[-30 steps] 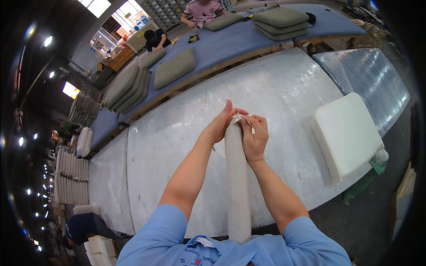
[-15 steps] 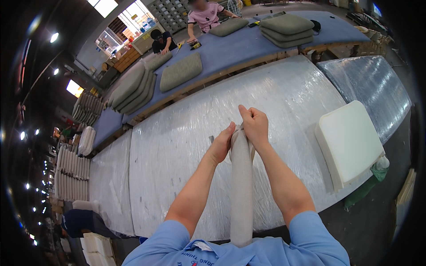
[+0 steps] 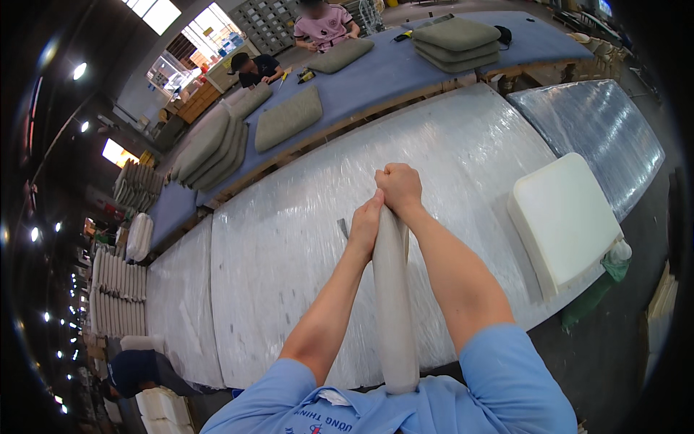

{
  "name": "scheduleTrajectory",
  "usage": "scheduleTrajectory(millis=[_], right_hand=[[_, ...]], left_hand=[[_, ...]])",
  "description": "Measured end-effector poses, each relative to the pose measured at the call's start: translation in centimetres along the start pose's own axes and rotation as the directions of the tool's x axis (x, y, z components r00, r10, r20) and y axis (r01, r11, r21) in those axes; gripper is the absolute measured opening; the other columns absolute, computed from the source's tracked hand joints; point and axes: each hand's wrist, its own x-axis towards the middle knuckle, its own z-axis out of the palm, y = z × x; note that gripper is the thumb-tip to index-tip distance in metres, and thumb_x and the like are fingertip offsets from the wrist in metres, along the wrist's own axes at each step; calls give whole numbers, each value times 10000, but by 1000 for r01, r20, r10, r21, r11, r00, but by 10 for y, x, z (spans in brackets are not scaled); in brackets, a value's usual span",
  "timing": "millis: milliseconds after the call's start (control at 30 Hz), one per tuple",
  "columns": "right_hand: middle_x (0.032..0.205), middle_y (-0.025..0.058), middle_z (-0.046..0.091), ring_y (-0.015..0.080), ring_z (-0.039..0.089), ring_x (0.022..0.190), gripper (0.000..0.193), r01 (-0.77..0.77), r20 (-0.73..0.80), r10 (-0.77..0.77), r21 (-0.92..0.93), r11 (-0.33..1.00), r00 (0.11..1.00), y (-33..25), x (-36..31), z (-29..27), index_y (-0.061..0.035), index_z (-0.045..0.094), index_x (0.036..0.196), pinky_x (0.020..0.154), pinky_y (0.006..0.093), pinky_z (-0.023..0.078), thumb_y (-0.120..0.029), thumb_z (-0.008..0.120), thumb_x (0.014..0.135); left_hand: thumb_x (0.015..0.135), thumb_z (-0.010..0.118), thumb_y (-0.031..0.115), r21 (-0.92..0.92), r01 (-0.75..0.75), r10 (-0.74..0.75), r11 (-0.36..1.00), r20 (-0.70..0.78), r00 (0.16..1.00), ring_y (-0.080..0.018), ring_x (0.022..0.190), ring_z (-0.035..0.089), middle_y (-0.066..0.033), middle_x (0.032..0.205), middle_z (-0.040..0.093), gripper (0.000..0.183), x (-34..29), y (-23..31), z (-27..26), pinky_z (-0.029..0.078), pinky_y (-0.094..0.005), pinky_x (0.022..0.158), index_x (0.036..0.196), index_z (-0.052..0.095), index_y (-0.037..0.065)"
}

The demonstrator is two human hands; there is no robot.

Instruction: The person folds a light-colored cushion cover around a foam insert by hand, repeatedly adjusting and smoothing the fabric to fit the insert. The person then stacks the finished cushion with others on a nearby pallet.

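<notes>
A light grey-beige fabric cushion (image 3: 394, 311) stands on edge in front of me, its near end against my shirt. My left hand (image 3: 366, 223) is closed at its far end, thumb upward, against the left side. Just beyond, my right hand (image 3: 400, 188) makes a fist at the far top corner, and the two hands touch. Whatever fabric the right fingers grip is hidden inside the fist. A short dark grey strip (image 3: 343, 228) shows beside my left hand.
Under the cushion is a plastic-wrapped table (image 3: 289, 289). A white foam pad (image 3: 564, 217) lies at its right. Beyond, a blue-covered table (image 3: 354, 94) carries grey-green cushions (image 3: 457, 43), with two people behind it. Another person (image 3: 137, 370) bends at the lower left.
My right hand has turned into a tighter fist and moved slightly left and farther away. The left hand has slid up against it. The cushion's near end has shifted slightly right.
</notes>
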Motion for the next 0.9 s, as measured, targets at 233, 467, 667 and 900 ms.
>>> scheduleTrajectory(millis=[233,467,667,900], right_hand=[[636,200,641,333,592,553,265,94,-21,-94,41,995,995,13,14,14,-18,662,637,595,452,496,-248,647,769],[636,208,637,318,583,567,312,149,341,-173,97,984,924,30,35,12,-14,677,622,613,434,504,-298,702,749],[548,58,475,159,417,540,400,177,446,-264,228,957,855,27,43,12,-29,582,559,528,386,407,-295,781,782],[547,60,520,141,430,530,415,0,426,-161,353,936,890,32,40,15,-13,573,559,533,374,427,-300,772,783]], left_hand=[[1021,615,489,15,32,-32,999,43,999,-134,828,634,-69,990,684,495,-3,6,1,531,-307,736,1129,671,9],[965,703,461,135,81,-101,988,150,984,-161,927,676,-88,1063,704,506,-1,11,-4,545,-316,820,1173,662,1],[912,732,485,337,144,-206,930,154,967,-235,963,698,-142,1090,718,575,17,22,-12,544,-359,859,1167,679,-27],[973,624,419,264,58,-71,963,40,997,-212,871,687,-144,1002,724,494,9,9,5,536,-335,786,1078,700,-59]])
